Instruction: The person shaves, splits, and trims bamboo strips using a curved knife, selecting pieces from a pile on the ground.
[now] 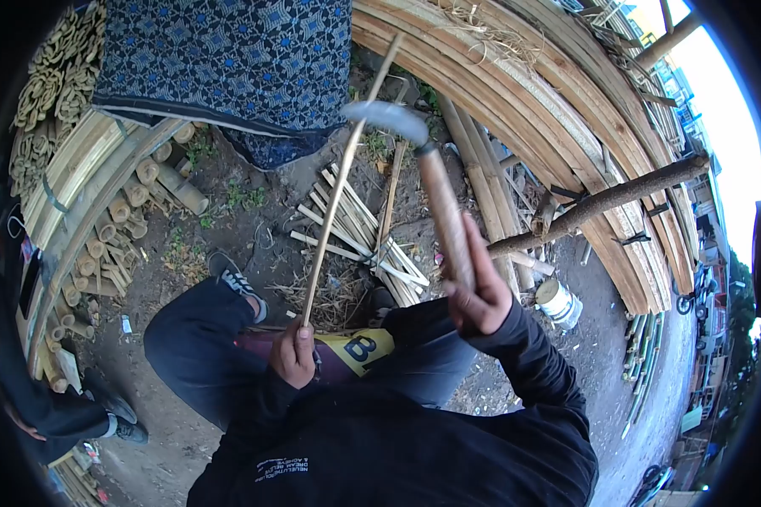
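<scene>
My left hand [294, 355] is closed around the lower end of a long, thin bamboo stick [328, 215], which slants up and away from me. In my right hand [484, 296] is the wooden handle of a sickle [444, 207], a tool with a short curved metal blade. The raised blade, blurred, overlaps the upper part of the stick in view; whether they touch I cannot tell. Beyond my feet, a loose bundle of split bamboo strips [359, 228] lies on the dirt among shavings. A cloth with yellow and dark red patches [359, 348] lies across my lap.
Long timber boards [516, 76] are stacked at the upper right, beside a rough wooden pole [617, 203]. A white bucket [558, 304] stands right of my knee. Cut bamboo poles [135, 194] lie left, below a patterned blue cloth [228, 63]. Another person's legs [51, 397] are at far left.
</scene>
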Tool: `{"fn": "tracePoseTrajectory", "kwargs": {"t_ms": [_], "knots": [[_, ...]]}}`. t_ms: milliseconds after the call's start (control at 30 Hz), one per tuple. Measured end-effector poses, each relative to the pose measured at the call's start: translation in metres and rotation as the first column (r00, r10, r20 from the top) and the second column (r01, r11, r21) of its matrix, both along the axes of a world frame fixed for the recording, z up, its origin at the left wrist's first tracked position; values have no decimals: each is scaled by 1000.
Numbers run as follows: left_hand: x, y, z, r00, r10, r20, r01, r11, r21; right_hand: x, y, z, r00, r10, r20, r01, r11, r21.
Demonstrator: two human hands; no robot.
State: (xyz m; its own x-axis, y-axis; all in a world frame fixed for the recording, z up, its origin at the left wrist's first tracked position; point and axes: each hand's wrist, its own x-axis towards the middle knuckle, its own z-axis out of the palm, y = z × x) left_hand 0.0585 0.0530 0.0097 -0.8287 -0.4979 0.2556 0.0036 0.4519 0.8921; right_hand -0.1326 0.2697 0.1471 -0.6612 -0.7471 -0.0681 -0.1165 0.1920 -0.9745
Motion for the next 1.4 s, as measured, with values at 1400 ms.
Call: {"fn": "tracePoseTrajectory", "kwargs": {"t_ms": [1400], "knots": [[-10,1,-3,999,-23,-25,22,999,-37,-33,4,-24,925,-244,291,252,968,11]]}}
